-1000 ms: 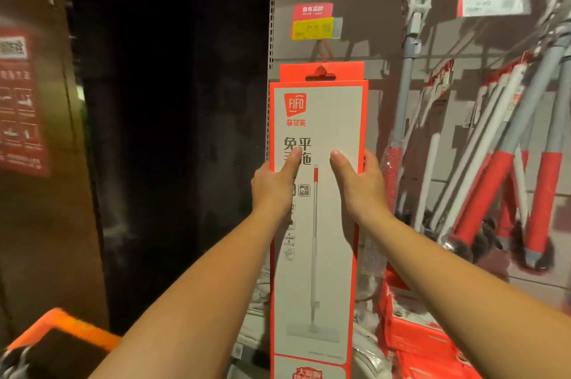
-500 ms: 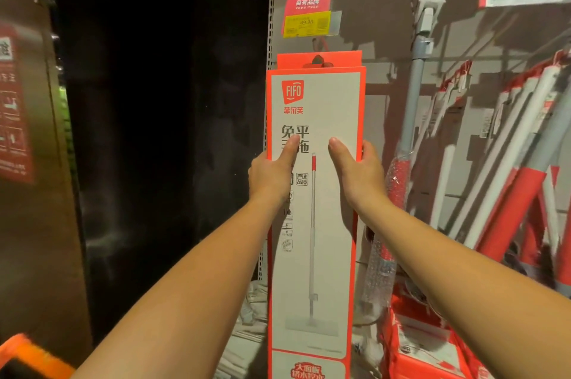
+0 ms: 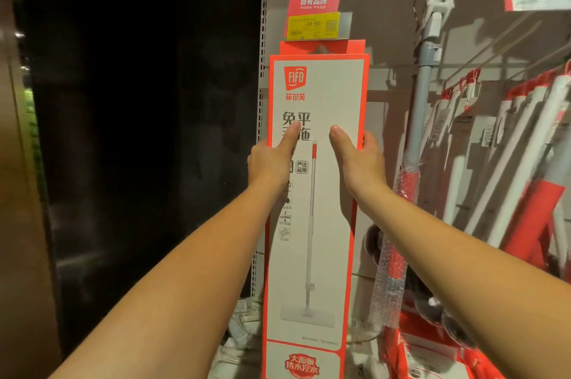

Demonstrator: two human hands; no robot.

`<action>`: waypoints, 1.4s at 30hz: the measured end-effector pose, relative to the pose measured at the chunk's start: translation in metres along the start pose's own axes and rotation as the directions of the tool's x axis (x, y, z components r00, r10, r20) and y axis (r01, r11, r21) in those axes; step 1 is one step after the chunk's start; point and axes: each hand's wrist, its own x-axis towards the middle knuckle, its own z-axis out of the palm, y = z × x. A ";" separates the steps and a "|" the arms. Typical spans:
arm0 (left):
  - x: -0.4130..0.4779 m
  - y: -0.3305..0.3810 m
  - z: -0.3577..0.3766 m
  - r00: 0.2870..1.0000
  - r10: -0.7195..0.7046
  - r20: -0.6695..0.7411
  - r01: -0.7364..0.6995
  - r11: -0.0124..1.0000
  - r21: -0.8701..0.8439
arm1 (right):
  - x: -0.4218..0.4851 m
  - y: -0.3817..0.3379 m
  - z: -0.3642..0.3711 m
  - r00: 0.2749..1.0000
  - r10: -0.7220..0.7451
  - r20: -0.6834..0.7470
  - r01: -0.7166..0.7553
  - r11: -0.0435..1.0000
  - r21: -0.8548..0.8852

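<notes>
A tall, narrow mop box (image 3: pixel 327 94), white with an orange-red border and a FIFO logo, stands upright against a shop display wall. My left hand (image 3: pixel 272 159) grips its left edge, thumb laid on the front face. On the other edge, my right hand (image 3: pixel 358 159) grips it the same way, fingers wrapped behind. The box's top tab with its hang hole sits just below a yellow price tag (image 3: pixel 312 25).
Boxed-free mops with grey and red handles (image 3: pixel 525 162) hang and lean on the wall at right; one bubble-wrapped handle (image 3: pixel 401 224) stands close beside the box. Red boxes (image 3: pixel 432 357) lie below. A slotted shelf upright (image 3: pixel 262 38) runs behind; left is a dark gap.
The box and both hands keep the same grip; the view has shifted slightly, with the box appearing a little lower under the price tag.
</notes>
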 end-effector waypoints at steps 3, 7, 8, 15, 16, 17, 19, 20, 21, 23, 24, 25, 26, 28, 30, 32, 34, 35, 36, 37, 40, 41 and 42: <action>0.009 0.001 0.001 1.000 0.005 0.017 -0.005 1.000 -0.011 | 0.007 -0.001 0.003 1.000 0.001 -0.007 -0.001 1.000 0.006; 0.019 0.005 0.002 0.999 0.024 0.029 -0.023 0.999 -0.030 | 0.015 -0.006 0.007 1.000 -0.009 -0.027 0.009 1.000 0.002; 0.021 0.006 0.002 0.999 0.026 0.033 -0.024 0.999 -0.033 | 0.017 -0.007 0.008 0.999 -0.010 -0.031 0.010 1.000 0.002; 0.034 -0.007 0.006 0.996 -0.013 0.087 0.014 1.000 -0.014 | 0.021 0.004 0.011 0.999 0.028 -0.027 -0.028 1.000 0.004; 0.035 -0.010 0.007 0.996 -0.020 0.089 0.021 1.000 -0.014 | 0.022 0.006 0.012 0.999 0.033 -0.031 -0.033 0.999 0.003; 0.037 -0.013 0.007 0.995 -0.027 0.091 0.028 1.000 -0.010 | 0.022 0.009 0.012 0.999 0.038 -0.034 -0.038 0.999 0.001; 0.040 -0.018 0.008 0.995 -0.035 0.098 0.037 0.999 -0.010 | 0.022 0.012 0.013 0.999 0.041 -0.033 -0.041 0.999 0.000; 0.041 -0.020 0.009 0.994 -0.034 0.103 0.035 0.999 -0.014 | 0.022 0.013 0.014 0.999 0.040 -0.036 -0.040 0.999 -0.002; 0.042 -0.022 0.010 0.994 -0.028 0.109 0.030 0.999 -0.017 | 0.022 0.014 0.014 0.998 0.038 -0.039 -0.039 0.999 -0.005; 0.045 -0.024 0.010 0.993 -0.013 0.120 0.017 1.000 -0.026 | 0.023 0.016 0.015 0.999 0.031 -0.040 -0.032 0.999 -0.008; 0.046 -0.026 0.010 0.992 -0.010 0.125 0.013 0.999 -0.029 | 0.024 0.017 0.016 0.999 0.026 -0.038 -0.026 1.000 -0.009; 0.048 -0.027 0.010 0.991 -0.007 0.131 0.011 0.999 -0.031 | 0.024 0.018 0.016 0.999 0.021 -0.035 -0.021 1.000 -0.009; 0.049 -0.028 0.011 0.991 -0.004 0.136 0.008 0.999 -0.032 | 0.025 0.019 0.017 0.999 0.014 -0.035 -0.015 1.000 -0.007; 0.052 -0.031 0.012 0.991 0.004 0.137 0.001 0.999 -0.040 | 0.026 0.022 0.018 1.000 0.002 -0.031 -0.002 1.000 -0.005; 0.056 -0.033 0.013 0.991 0.014 0.131 -0.008 0.999 -0.044 | 0.029 0.024 0.020 0.999 -0.003 -0.032 0.003 1.000 0.002; 0.059 -0.034 0.016 0.992 0.006 0.129 0.000 0.999 -0.048 | 0.033 0.026 0.021 0.999 0.003 -0.042 -0.003 1.000 0.010; 0.063 -0.036 0.018 0.992 -0.003 0.130 0.011 0.998 -0.058 | 0.036 0.028 0.022 0.999 0.006 -0.051 -0.005 1.000 0.007; 0.065 -0.037 0.019 0.991 -0.006 0.131 0.014 0.998 -0.061 | 0.038 0.029 0.023 0.999 0.007 -0.053 -0.007 1.000 0.001; 0.066 -0.038 0.019 0.992 -0.004 0.130 0.012 0.998 -0.063 | 0.039 0.030 0.023 0.999 0.005 -0.053 -0.005 1.000 -0.005; 0.066 -0.039 0.020 0.992 0.003 0.128 0.005 0.998 -0.064 | 0.039 0.031 0.023 0.999 0.001 -0.050 -0.001 1.000 -0.010; 0.069 -0.044 0.022 0.992 0.028 0.120 -0.021 0.998 -0.062 | 0.041 0.035 0.022 0.999 -0.007 -0.043 0.006 1.000 -0.020; 0.070 -0.045 0.023 0.992 0.035 0.119 -0.028 0.998 -0.063 | 0.041 0.036 0.023 0.999 -0.007 -0.046 0.007 1.000 -0.019; 0.070 -0.045 0.023 0.992 0.040 0.121 -0.032 0.997 -0.066 | 0.041 0.037 0.023 0.999 -0.007 -0.054 0.006 1.000 -0.018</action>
